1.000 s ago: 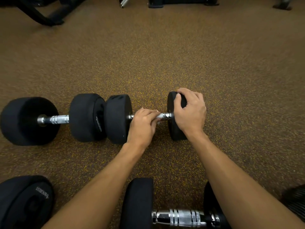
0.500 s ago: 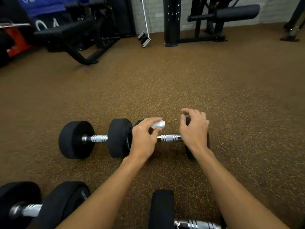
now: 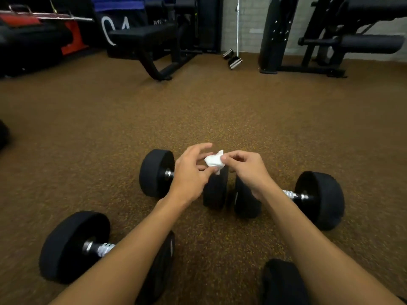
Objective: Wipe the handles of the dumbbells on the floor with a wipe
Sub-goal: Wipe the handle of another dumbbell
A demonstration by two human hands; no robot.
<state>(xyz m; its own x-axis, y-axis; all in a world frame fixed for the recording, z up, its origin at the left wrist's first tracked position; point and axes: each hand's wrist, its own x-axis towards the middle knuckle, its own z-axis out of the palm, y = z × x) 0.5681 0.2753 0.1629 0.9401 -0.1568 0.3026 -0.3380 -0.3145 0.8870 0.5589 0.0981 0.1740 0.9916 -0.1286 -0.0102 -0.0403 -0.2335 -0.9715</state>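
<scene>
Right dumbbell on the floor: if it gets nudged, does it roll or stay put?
Probably rolls: the right dumbbell has round heads and lies on its side on the flat floor. The speckled, rubbery-looking surface may slow it. Likely heavy for its size, given thick heads on a metal handle, so a light touch might barely move it.

Left hand [image 3: 189, 175] and right hand [image 3: 248, 170] meet, fingers [image 3: 229, 155] pinched together.

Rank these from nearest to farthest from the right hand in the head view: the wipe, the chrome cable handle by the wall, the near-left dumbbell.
From the right hand:
1. Wipe, pinched in its fingers, shared with the left hand.
2. Near-left dumbbell, on the floor, lower left.
3. Chrome cable handle, far back by the wall.
</scene>
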